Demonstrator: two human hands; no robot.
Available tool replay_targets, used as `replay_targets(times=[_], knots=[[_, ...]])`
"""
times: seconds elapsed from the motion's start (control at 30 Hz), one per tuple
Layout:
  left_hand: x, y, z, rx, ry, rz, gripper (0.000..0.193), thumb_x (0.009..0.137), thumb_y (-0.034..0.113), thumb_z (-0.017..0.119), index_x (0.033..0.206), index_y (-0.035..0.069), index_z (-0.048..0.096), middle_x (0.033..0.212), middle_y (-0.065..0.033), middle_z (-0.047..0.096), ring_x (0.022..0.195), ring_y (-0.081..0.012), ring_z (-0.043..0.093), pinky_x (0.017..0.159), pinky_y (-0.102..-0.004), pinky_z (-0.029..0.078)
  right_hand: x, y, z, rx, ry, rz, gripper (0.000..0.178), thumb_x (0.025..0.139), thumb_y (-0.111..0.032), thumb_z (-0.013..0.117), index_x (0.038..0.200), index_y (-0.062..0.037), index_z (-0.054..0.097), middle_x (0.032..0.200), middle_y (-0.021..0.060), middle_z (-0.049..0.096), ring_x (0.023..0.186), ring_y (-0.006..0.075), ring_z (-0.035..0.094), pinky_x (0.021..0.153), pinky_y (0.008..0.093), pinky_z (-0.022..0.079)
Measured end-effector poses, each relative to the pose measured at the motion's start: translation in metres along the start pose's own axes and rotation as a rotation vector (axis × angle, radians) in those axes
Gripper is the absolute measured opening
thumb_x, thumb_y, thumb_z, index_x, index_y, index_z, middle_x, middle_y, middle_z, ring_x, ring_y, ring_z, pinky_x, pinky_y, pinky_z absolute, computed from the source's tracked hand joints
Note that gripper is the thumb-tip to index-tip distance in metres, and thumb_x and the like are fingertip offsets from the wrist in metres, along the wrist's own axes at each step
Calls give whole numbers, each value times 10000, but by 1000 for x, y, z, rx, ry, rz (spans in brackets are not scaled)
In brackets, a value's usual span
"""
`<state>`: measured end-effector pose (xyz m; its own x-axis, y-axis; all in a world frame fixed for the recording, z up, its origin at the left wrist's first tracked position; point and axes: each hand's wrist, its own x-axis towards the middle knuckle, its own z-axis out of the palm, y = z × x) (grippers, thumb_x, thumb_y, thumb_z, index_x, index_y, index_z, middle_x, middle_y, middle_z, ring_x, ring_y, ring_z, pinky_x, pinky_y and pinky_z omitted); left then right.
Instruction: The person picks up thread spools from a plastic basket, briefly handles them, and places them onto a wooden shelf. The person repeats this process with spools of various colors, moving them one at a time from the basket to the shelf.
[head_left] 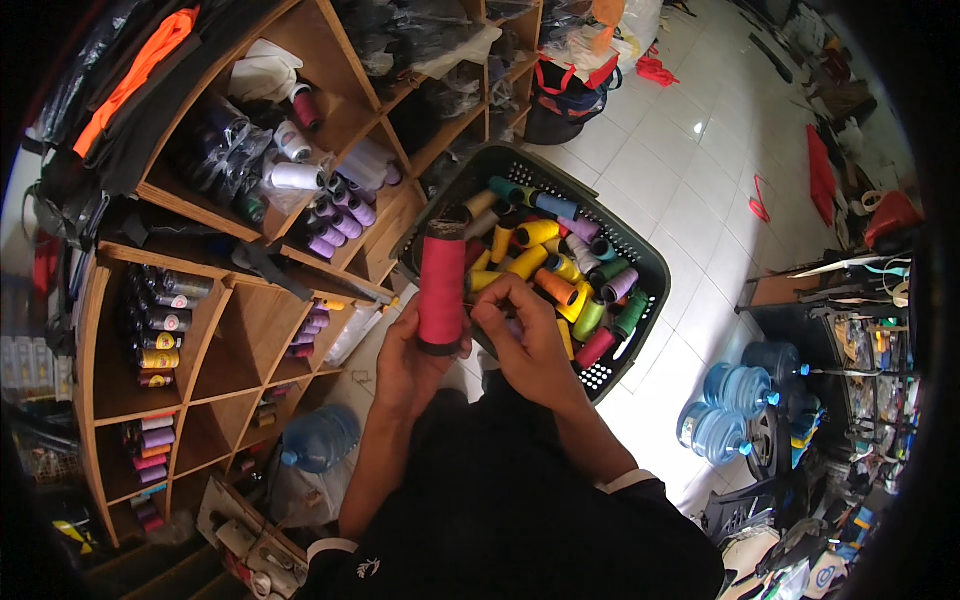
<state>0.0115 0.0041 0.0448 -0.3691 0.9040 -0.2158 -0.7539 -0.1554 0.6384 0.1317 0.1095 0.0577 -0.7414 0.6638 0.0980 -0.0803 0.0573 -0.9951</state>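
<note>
A spool of red thread (442, 288) stands nearly upright in my left hand (408, 362), whose fingers wrap round its lower end. The spool has a dark core showing at the top and a dark band at the bottom. Just right of it is my right hand (532, 345), its thumb and forefinger pinched together; what they hold, if anything, is too small to make out. Beyond both hands sits a dark green plastic basket (655, 268). Many thread spools lie jumbled in it, among them a yellow spool (537, 234), an orange spool (556, 287) and a green spool (631, 314).
Wooden cubby shelves (225, 345) run along the left, with purple spools (340, 222) and other spools inside. A blue water bottle (322, 438) stands by their base. More water bottles (715, 432) are at the right on the white tiled floor (690, 240), near a cluttered rack (860, 370).
</note>
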Motion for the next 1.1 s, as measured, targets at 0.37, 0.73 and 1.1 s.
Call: replay_targets(times=[0.37, 0.73, 1.1], knots=[[0, 6, 13, 334, 126, 132, 442, 917, 406, 508, 1134, 21, 489, 885, -71, 572, 733, -142, 539, 632, -282, 418, 2, -21, -1, -76, -105, 16, 90, 940, -108, 531, 934, -24, 497, 813, 25, 513, 732, 99, 478, 637, 240, 401], [4, 7, 19, 137, 190, -13, 404, 951, 359, 440, 1103, -4, 530, 903, -88, 589, 728, -160, 567, 641, -289, 455, 8, -13, -2, -87, -46, 12, 112, 932, -110, 546, 914, -10, 499, 799, 54, 526, 701, 121, 490, 629, 260, 400], [7, 3, 16, 190, 106, 19, 478, 932, 421, 463, 1221, 39, 465, 991, -50, 568, 815, -123, 549, 671, -249, 434, 13, -8, 0, 91, -62, 44, 125, 918, -114, 585, 882, -11, 523, 765, 30, 537, 692, 90, 495, 616, 244, 403]])
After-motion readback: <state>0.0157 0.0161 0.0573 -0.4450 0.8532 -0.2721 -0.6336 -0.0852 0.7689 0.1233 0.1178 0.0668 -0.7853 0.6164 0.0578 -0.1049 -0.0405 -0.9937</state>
